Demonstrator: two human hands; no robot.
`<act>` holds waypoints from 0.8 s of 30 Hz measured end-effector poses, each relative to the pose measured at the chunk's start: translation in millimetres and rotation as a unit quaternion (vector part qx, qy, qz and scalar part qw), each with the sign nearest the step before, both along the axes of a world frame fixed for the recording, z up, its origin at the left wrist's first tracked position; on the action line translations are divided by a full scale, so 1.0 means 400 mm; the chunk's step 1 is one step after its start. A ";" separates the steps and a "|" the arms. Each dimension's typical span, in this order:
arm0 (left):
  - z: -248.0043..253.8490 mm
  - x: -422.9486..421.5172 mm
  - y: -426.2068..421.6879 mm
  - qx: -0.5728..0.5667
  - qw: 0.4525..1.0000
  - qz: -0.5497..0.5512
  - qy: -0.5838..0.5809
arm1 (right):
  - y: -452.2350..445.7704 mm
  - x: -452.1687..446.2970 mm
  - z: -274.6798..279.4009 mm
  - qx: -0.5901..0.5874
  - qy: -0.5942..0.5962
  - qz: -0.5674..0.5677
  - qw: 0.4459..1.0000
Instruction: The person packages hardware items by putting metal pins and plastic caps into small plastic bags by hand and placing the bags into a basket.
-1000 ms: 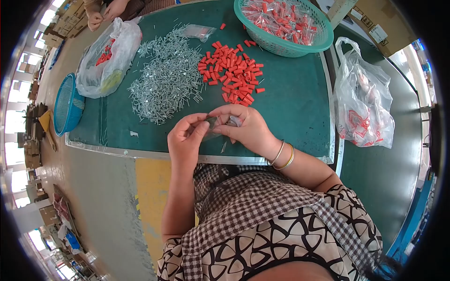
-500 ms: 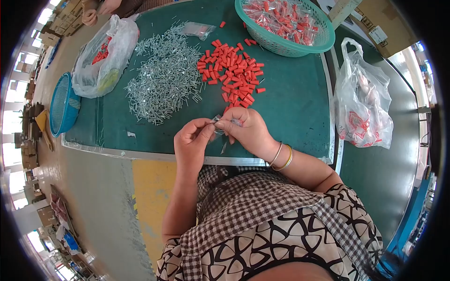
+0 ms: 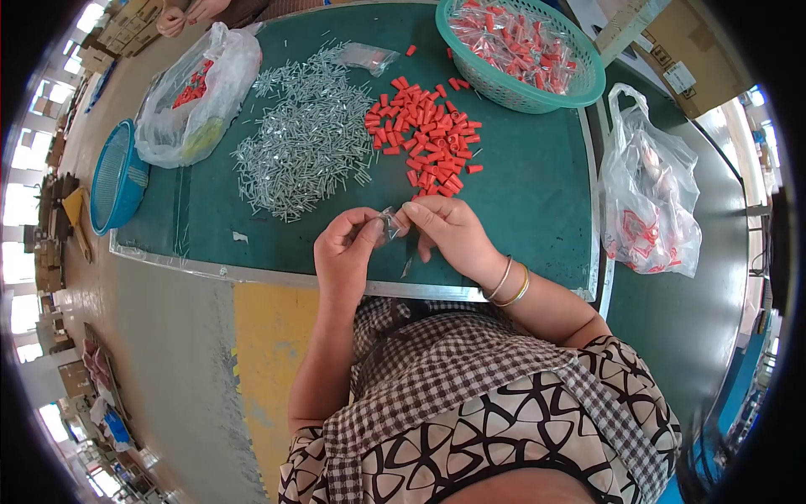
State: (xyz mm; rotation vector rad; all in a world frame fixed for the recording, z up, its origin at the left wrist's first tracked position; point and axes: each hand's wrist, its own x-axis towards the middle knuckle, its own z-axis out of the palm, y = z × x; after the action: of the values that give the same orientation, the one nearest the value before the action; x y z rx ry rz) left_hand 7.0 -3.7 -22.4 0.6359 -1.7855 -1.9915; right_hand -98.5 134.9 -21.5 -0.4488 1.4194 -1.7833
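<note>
Near the front edge of the green table (image 3: 537,218), my left hand (image 3: 348,244) pinches a small clear plastic bag (image 3: 391,223) between thumb and fingers. My right hand (image 3: 449,231) is closed on the bag's other side, thumb against fingertips. What the bag contains is too small to make out. Beyond my left hand spreads a heap of metal screws or pins (image 3: 302,147). A pile of red plastic caps (image 3: 432,139) sits just beyond my right hand. Past the metal heap lies a flat clear packet (image 3: 367,58).
A green basket (image 3: 537,99) of bagged red pieces stands at the back right. White plastic bags (image 3: 651,193) (image 3: 201,105) lie right and left, the left one holding red pieces. A blue basket (image 3: 117,181) is at the left edge. Another person's hands (image 3: 189,15) show at the top left.
My hands have come together around the small bag, and my right thumb and fingers have shifted along it. The view has moved slightly. The other person's hands have moved a little.
</note>
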 end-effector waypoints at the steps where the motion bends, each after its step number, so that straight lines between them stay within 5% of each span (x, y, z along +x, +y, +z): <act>1: -0.001 0.003 -0.004 -0.002 1.000 0.002 0.001 | -0.001 -0.002 0.002 0.010 0.006 0.009 1.000; 16: -0.014 0.008 -0.009 -0.062 0.998 -0.008 -0.017 | 0.001 0.004 0.020 0.074 0.092 0.019 0.993; 18: -0.007 -0.007 -0.008 -0.324 0.943 0.064 0.029 | 0.001 0.007 0.010 0.079 0.096 0.001 0.992; 19: 0.000 -0.014 -0.004 -0.447 0.888 0.099 0.053 | 0.002 0.006 0.008 0.078 0.190 -0.020 0.978; 22: 0.023 -0.001 0.019 -0.510 0.850 0.110 0.070 | 0.005 0.006 0.005 0.067 0.386 -0.072 0.917; 24: 0.019 0.003 0.044 -0.385 0.920 0.072 0.022 | 0.003 0.015 0.010 0.055 0.412 -0.085 0.906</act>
State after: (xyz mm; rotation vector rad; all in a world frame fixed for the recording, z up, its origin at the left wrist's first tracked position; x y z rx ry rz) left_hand 8.4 14.0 -14.7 0.4283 -2.1920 -1.0440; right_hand -92.4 136.2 -17.4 -1.1398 2.1711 -1.6992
